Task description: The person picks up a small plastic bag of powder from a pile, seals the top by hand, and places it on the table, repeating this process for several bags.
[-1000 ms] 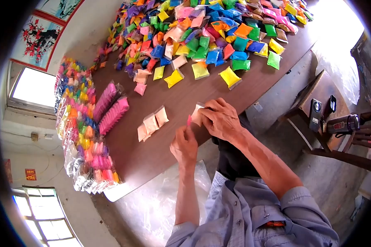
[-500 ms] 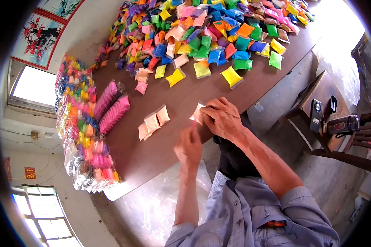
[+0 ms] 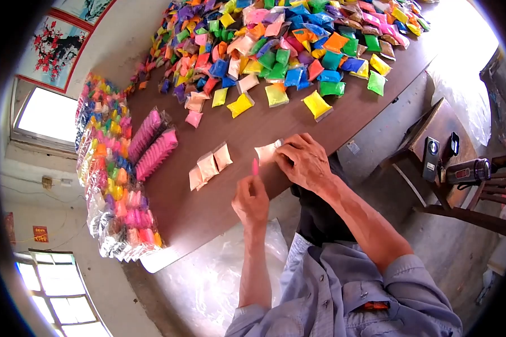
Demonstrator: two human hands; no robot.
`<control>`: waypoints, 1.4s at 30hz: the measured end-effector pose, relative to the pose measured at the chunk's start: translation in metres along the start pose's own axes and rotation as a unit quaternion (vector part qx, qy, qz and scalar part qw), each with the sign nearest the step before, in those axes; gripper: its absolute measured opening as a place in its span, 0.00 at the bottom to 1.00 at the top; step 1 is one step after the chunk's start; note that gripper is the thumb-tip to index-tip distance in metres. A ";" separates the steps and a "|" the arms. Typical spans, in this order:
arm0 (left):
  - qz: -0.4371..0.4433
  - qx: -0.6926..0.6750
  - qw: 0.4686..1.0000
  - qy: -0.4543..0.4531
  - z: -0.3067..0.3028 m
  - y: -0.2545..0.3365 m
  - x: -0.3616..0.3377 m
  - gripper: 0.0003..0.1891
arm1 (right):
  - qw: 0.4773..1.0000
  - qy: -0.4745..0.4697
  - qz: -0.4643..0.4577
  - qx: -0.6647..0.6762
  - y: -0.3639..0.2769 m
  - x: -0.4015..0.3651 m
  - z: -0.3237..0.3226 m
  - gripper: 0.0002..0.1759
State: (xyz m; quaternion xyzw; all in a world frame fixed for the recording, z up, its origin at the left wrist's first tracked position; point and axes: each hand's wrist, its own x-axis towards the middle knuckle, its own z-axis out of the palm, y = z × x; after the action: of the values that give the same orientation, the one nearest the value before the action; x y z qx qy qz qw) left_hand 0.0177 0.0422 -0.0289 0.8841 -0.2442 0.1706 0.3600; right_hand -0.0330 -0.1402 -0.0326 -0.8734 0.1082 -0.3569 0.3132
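My left hand [image 3: 251,202] is closed around a small bright pink stick [image 3: 256,167] that points up from the fingers. My right hand [image 3: 305,163] pinches the right end of a peach-coloured packet [image 3: 267,153] near the table's front edge. The stick's tip is close beside this packet's lower left side. To the left, several similar peach packets [image 3: 208,167] lie in a short overlapping row on the brown table [image 3: 180,219].
A large heap of colourful packets [image 3: 275,62] covers the table's far side. Two stacks of pink packets [image 3: 156,155] and bagged bundles [image 3: 115,174] line the left. On the right, a wooden stool [image 3: 413,151] carries a dark handheld device [image 3: 431,151] and a flask [image 3: 469,170].
My left hand has moved slightly down and left, and the pink stick now shows upright and sharp. The packet in my right hand has tipped flatter, its free end pointing left.
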 end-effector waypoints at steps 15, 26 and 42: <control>0.094 0.080 0.992 -0.041 0.009 0.000 0.012 0.03 | 0.998 -0.062 -0.022 0.013 -0.002 -0.003 -0.005 0.18; 0.115 0.034 0.991 -0.052 0.006 0.005 0.013 0.02 | 1.000 -0.006 -0.012 -0.020 -0.013 -0.009 0.008 0.19; 0.074 0.078 0.992 -0.065 0.006 0.016 0.017 0.02 | 0.999 -0.008 -0.028 -0.026 -0.014 -0.033 -0.007 0.25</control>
State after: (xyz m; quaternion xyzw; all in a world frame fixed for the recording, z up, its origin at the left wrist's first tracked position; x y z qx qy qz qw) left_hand 0.0236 0.0220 -0.0160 0.8982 -0.3179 0.1576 0.2595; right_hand -0.0619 -0.1187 -0.0387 -0.8866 0.0906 -0.3555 0.2816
